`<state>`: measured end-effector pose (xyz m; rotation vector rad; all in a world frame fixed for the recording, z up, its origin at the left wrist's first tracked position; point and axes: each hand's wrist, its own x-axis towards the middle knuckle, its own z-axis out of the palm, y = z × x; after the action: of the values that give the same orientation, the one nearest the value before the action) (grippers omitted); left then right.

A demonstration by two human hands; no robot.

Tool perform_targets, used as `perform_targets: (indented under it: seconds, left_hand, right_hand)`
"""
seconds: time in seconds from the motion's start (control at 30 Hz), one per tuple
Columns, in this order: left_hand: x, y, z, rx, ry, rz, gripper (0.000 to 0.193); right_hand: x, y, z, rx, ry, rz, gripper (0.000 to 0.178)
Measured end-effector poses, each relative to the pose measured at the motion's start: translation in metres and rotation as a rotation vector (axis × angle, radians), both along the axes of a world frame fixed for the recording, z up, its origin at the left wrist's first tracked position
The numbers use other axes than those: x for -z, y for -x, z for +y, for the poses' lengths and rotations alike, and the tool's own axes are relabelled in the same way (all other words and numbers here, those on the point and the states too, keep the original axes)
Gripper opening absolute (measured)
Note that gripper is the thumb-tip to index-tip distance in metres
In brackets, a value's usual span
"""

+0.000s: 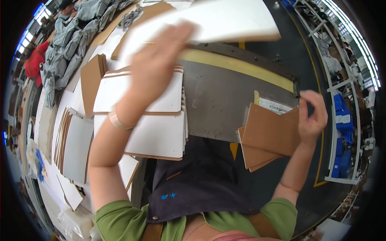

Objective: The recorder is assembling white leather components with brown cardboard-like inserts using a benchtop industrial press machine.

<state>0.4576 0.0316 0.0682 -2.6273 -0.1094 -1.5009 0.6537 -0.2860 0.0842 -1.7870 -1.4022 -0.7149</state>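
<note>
My left hand [161, 60] is smeared by motion, its fingers stretched out across the near edge of a large white board [237, 20]. Whether it presses on that board I cannot tell. Below this hand lies a stack of white panels [157, 134] with brown edges and rounded corners. My right hand [313, 118] is raised at the right edge of several brown panels [271, 130], fanned over one another. Its fingers are loosely curled, with a gap inside the thumb and nothing visible in it. Whether it touches the panels is unclear.
A grey metal worktop [217, 104] with a yellow strip [241, 68] lies between the stacks. More panels [76, 140] stand on the left table near grey fabric [72, 48]. Blue bins [343, 120] sit on a rack at the right. Another person in red [36, 62] is far left.
</note>
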Motion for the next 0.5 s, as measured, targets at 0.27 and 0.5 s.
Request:
perform_targets:
  seconds: [0.27,0.5]
  left_hand:
    - [0.097,-0.104,-0.078,0.015,0.065,0.891,0.053]
    - [0.1,-0.097,-0.08,-0.067,0.104,0.897,0.056]
  right_hand:
    - [0.092,-0.053,0.09,0.075,0.562,0.11,0.038]
    - [0.118,-0.048,0.082,0.234,0.858,0.118,0.053]
